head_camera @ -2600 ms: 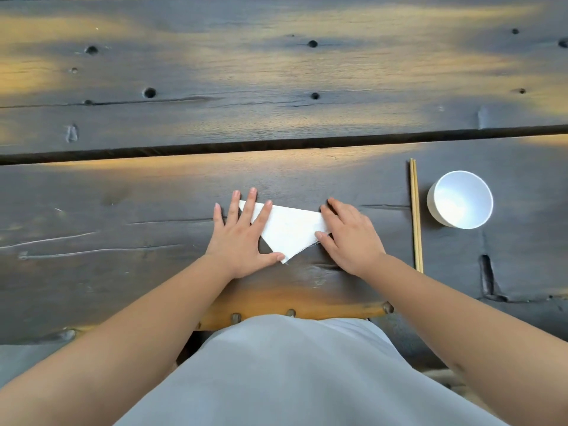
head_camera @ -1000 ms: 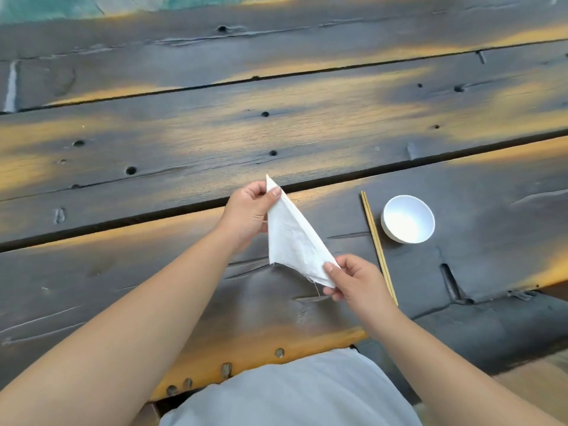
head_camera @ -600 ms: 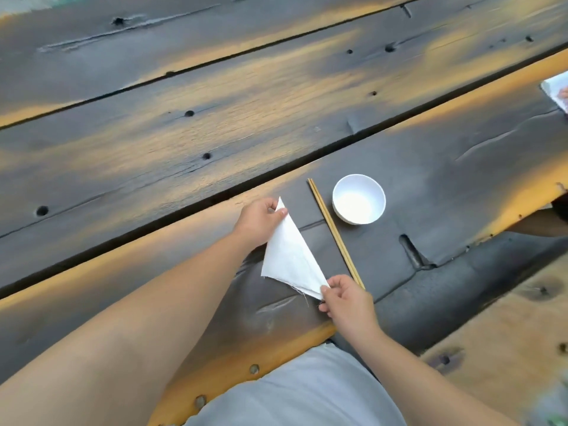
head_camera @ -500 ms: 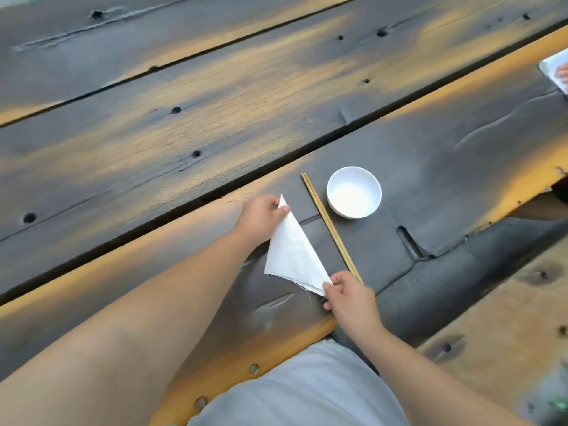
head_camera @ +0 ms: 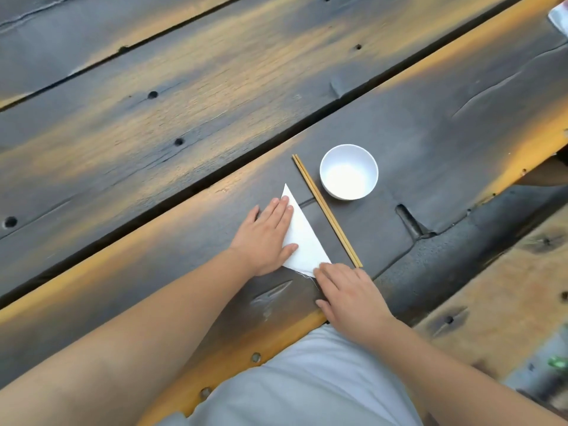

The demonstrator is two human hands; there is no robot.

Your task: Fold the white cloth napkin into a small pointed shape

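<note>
The white cloth napkin (head_camera: pixel 302 241) lies flat on the dark wooden table (head_camera: pixel 153 142), folded into a narrow triangle whose sharp tip points away from me. My left hand (head_camera: pixel 266 238) rests palm down on the napkin's left part, fingers spread and covering that side. My right hand (head_camera: pixel 347 292) lies flat at the napkin's near corner, fingertips touching its frayed edge. Neither hand is closed around the cloth.
A pair of wooden chopsticks (head_camera: pixel 325 210) lies just right of the napkin, parallel to its long edge. A white bowl (head_camera: pixel 349 172) stands right of the chopsticks. The table's near edge with bolts (head_camera: pixel 255 358) runs under my arms. Something white (head_camera: pixel 561 13) shows at the top right.
The napkin was held up by its two corners; now it lies on the table. My left hand has gone flat on top of it, and my right hand has let go of the corner.
</note>
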